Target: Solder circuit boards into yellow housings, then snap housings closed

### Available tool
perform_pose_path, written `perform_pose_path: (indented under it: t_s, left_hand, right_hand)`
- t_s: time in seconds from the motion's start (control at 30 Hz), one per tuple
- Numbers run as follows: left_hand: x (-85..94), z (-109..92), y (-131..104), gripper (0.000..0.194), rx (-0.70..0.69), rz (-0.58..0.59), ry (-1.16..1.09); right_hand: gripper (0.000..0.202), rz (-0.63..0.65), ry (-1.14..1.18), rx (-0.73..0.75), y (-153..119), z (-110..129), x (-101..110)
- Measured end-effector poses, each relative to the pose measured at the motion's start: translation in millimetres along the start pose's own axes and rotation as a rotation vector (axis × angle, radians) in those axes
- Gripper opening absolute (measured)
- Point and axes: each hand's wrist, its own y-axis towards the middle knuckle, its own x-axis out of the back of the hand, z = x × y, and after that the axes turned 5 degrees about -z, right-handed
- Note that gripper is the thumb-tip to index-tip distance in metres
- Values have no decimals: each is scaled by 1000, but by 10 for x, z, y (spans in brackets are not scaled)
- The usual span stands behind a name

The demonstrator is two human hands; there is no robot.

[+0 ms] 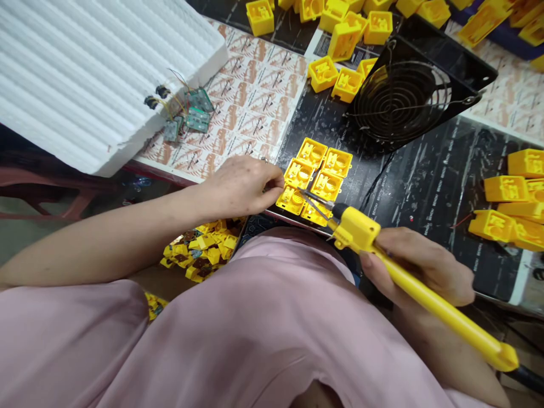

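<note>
Several open yellow plastic casings (pixel 326 186) stand in two columns near the table's front edge, with small parts inside them. My right hand (pixel 420 266) is wrapped round the long yellow handle of a soldering iron (pixel 442 306), a blocky yellow piece at its front. Its thin metal tip reaches left over the casings; whether it touches one I cannot tell. Beside the left column, my left hand (pixel 250 184) is closed, thumb and fingertips pinched together at the edge of a casing (pixel 291 198). What lies between those fingertips is hidden.
A black fan (pixel 399 96) stands behind the casings. More yellow casings (pixel 346 39) lie at the back and a stack (pixel 505 226) at right. Green circuit boards (pixel 198 116) with wires lie against white foam (pixel 106 73) at left. Yellow parts (pixel 208 246) are heaped below the table edge.
</note>
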Motion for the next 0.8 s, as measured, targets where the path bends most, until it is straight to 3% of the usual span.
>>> perform_pose_path:
  t_s: [0.1,0.43,0.6,0.8]
  left_hand:
    - [-15,-10,47,34,19,-28,-15]
    - [-17,-67,115,36,-37,6,100]
    - [2,-82,131,37,-71,33,145]
    - [-4,-68,141,37,-105,27,144]
  right_hand:
    - [39,-27,-105,-22,-66,-10,5]
    - [26,51,-60,149,-10,-63,-153]
    - [21,137,-61,254,101,-59,-128]
    - [23,110,-66,184,77,-67,-51]
